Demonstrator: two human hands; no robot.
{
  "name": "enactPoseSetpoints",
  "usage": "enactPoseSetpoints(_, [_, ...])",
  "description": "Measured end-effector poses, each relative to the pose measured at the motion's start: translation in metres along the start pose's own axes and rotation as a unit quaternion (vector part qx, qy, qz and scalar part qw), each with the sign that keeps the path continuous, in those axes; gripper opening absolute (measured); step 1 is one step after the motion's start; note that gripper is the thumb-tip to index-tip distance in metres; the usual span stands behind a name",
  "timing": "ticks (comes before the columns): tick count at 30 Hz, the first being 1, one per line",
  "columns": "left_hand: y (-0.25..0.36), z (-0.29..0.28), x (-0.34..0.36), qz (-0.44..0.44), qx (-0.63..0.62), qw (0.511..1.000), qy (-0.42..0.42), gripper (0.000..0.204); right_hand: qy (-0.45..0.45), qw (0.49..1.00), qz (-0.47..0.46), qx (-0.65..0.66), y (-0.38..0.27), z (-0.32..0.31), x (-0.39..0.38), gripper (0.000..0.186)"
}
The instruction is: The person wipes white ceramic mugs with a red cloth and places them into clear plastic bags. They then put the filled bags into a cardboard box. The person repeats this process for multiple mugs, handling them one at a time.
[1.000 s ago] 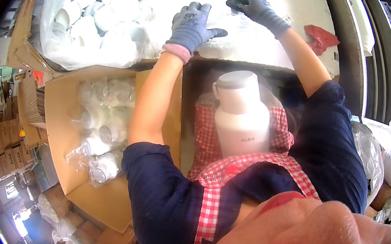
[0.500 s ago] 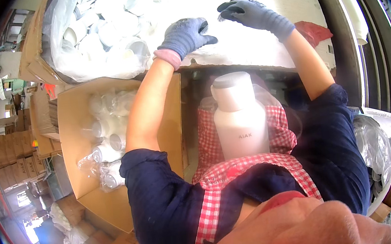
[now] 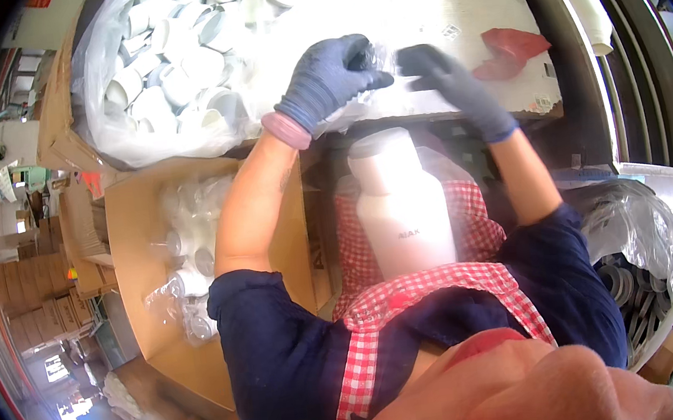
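My left hand, in a dark grey-blue knit glove, is above the front part of a white work surface. Its thumb and fingers curl around a piece of crinkled clear plastic film, which glare partly washes out. To the right, my right hand, gloved alike, is smeared by motion, its fingertips pointing at the film. Whether it grips anything does not show. Upright against my checked apron stands a white bottle with a narrower top; neither hand touches it.
White cup-like caps fill a plastic-lined box at the far left. Below it, an open cardboard carton holds film-wrapped white bottles. A red cloth or scrap lies on the surface. A clear bag with grey rings is at the right.
My right hand has moved down and blurred, close to the left. Clear film now shows more plainly at the left fingers. The view has shifted slightly, and the bottle leans a little left.
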State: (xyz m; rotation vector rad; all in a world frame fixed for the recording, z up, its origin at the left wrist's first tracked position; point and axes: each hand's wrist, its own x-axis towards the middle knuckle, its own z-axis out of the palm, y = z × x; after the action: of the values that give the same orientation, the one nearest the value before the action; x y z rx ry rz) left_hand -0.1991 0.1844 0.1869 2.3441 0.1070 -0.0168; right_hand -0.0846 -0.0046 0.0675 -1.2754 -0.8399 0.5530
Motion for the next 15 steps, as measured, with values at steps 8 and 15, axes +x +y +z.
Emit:
enactPoseSetpoints(8, [-0.152, -0.088, -0.006, -0.062, -0.109, 0.963, 0.240, 0.019, 0.109, 0.960, 0.137, -0.220, 0.055, -0.107, 0.075, 0.042])
enactPoseSetpoints(15, [-0.148, -0.112, -0.024, -0.110, -0.217, 0.919, 0.311, 0.020, 0.169, 0.727, -0.283, -0.602, -0.042, -0.048, 0.070, 0.049])
